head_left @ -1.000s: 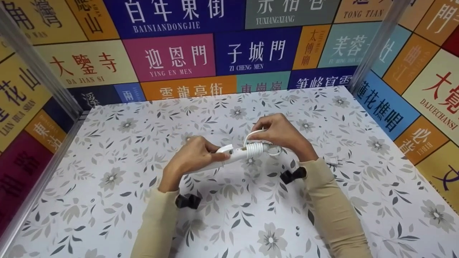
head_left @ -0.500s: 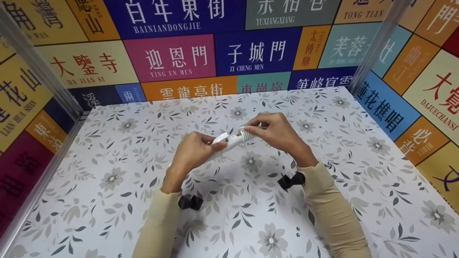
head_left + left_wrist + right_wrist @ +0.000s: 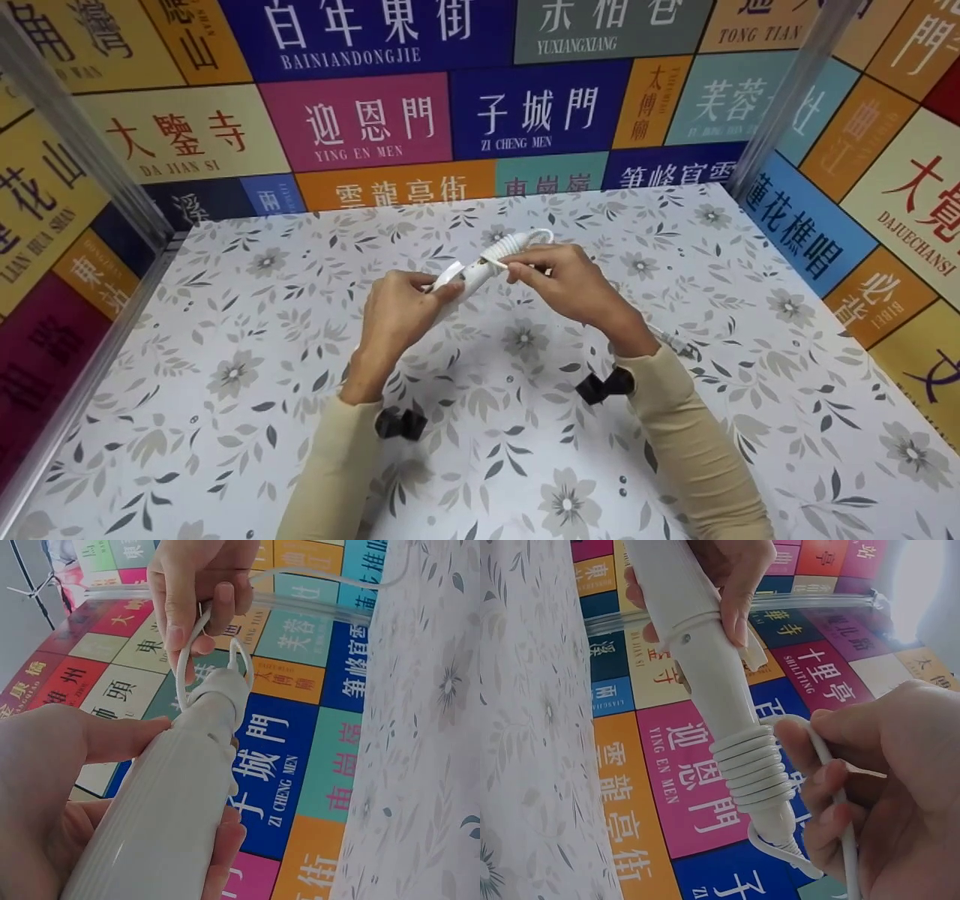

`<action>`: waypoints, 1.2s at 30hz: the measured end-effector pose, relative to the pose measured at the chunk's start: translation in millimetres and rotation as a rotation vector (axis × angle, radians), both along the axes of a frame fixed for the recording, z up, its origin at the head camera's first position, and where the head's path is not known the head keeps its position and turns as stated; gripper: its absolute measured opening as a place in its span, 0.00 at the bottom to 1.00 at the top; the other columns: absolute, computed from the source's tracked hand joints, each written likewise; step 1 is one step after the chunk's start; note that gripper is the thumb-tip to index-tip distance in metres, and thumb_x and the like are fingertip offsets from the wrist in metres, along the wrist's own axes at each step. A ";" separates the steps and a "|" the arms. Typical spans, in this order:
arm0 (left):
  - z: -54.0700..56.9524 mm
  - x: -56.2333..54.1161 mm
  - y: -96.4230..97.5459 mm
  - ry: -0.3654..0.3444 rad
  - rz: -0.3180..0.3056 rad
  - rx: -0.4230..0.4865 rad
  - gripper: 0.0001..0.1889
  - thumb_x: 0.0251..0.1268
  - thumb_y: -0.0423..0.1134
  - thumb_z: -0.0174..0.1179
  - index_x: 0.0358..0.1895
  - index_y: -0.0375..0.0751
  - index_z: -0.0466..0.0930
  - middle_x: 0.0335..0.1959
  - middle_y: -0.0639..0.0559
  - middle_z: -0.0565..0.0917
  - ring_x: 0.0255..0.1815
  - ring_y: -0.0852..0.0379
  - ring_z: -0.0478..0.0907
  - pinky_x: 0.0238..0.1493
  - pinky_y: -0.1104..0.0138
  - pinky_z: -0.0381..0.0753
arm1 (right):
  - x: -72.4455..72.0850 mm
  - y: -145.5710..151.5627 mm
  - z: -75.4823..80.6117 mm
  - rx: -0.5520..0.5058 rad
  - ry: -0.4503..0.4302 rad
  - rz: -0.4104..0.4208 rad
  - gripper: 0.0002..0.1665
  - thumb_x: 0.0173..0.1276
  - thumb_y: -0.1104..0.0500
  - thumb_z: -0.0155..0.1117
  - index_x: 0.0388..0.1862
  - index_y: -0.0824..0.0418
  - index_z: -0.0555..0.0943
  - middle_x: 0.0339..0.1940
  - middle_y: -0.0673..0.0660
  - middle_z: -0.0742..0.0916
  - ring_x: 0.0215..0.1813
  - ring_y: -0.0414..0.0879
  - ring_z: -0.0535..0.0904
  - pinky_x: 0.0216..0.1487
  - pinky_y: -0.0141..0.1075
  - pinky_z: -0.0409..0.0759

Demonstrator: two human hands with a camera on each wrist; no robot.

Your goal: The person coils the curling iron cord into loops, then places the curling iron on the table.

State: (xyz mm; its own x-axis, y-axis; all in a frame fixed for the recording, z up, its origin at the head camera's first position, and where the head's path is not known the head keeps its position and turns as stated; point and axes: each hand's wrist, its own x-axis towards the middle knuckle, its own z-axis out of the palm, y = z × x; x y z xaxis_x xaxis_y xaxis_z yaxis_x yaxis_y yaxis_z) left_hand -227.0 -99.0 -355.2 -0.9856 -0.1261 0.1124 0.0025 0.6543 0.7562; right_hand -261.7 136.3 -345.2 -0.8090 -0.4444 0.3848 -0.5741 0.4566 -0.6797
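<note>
A white curling iron (image 3: 471, 280) with a lever on its side is held above the table, tilted up and to the right. My left hand (image 3: 395, 306) grips its body, the thumb lying along it near the lever. Several turns of white cord (image 3: 754, 769) are wound round the handle's far end. My right hand (image 3: 581, 289) holds the loose run of that cord between thumb and curled fingers, just beside the coils. In the left wrist view, the body (image 3: 154, 802) hides part of the left fingers.
The cord's plug (image 3: 686, 349) lies on the flower-patterned table (image 3: 480, 465), right of the right wrist. Panels with coloured signs (image 3: 540, 105) stand behind and at both sides. Black wrist cameras (image 3: 604, 384) sit at both sleeve cuffs.
The curling iron has risen and tilted steeper, its coiled end swinging away from me. My right hand has carried the cord over the handle to the near side of the coils.
</note>
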 end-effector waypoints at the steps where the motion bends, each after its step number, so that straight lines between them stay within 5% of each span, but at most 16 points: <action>1: 0.0 -0.1 -0.1 0.007 0.005 0.006 0.17 0.58 0.55 0.70 0.42 0.47 0.92 0.32 0.50 0.90 0.28 0.54 0.80 0.28 0.65 0.72 | 0.0 0.2 0.2 0.005 -0.016 -0.001 0.13 0.74 0.58 0.62 0.50 0.58 0.89 0.38 0.56 0.90 0.33 0.46 0.76 0.34 0.29 0.73; 9: 1.0 -1.0 -7.7 0.054 0.019 0.134 0.20 0.59 0.55 0.70 0.46 0.44 0.91 0.36 0.46 0.91 0.32 0.53 0.84 0.31 0.65 0.78 | -5.2 7.0 -1.3 -0.004 -0.236 0.100 0.15 0.77 0.56 0.58 0.48 0.61 0.89 0.32 0.58 0.89 0.26 0.39 0.78 0.30 0.33 0.80; 17: 10.9 -1.7 -20.8 -0.044 -0.036 0.300 0.21 0.62 0.53 0.68 0.52 0.43 0.88 0.41 0.43 0.89 0.34 0.52 0.81 0.35 0.64 0.80 | -20.7 14.7 -14.9 -0.049 -0.394 0.216 0.16 0.77 0.58 0.57 0.47 0.66 0.88 0.42 0.67 0.90 0.35 0.41 0.86 0.44 0.37 0.84; 23: 11.9 -0.8 -26.9 -0.054 -0.165 0.376 0.19 0.64 0.55 0.66 0.48 0.45 0.90 0.37 0.43 0.88 0.32 0.53 0.81 0.35 0.63 0.81 | -31.6 16.8 -24.9 0.024 -0.394 0.096 0.19 0.75 0.45 0.59 0.45 0.56 0.90 0.37 0.56 0.91 0.42 0.48 0.86 0.51 0.45 0.81; 27: 10.4 0.5 -29.6 -0.056 -0.261 0.390 0.16 0.64 0.53 0.65 0.44 0.46 0.91 0.36 0.44 0.87 0.33 0.51 0.81 0.36 0.62 0.80 | -37.5 18.4 -32.4 0.029 -0.390 -0.011 0.20 0.71 0.40 0.63 0.42 0.53 0.90 0.34 0.50 0.90 0.40 0.51 0.83 0.43 0.39 0.78; 31: 8.6 1.2 -30.8 -0.053 -0.356 0.357 0.16 0.64 0.52 0.66 0.46 0.46 0.91 0.37 0.43 0.88 0.33 0.50 0.80 0.37 0.61 0.80 | -38.3 18.7 -35.1 -0.010 -0.378 -0.071 0.16 0.68 0.44 0.67 0.37 0.55 0.90 0.33 0.50 0.89 0.33 0.46 0.75 0.34 0.35 0.72; 36: 7.8 1.5 -31.3 -0.067 -0.489 0.266 0.16 0.63 0.50 0.67 0.47 0.45 0.90 0.38 0.44 0.90 0.31 0.50 0.81 0.36 0.61 0.81 | -38.0 17.9 -35.1 -0.094 -0.295 0.004 0.08 0.68 0.59 0.68 0.38 0.64 0.87 0.35 0.54 0.88 0.34 0.37 0.78 0.39 0.31 0.76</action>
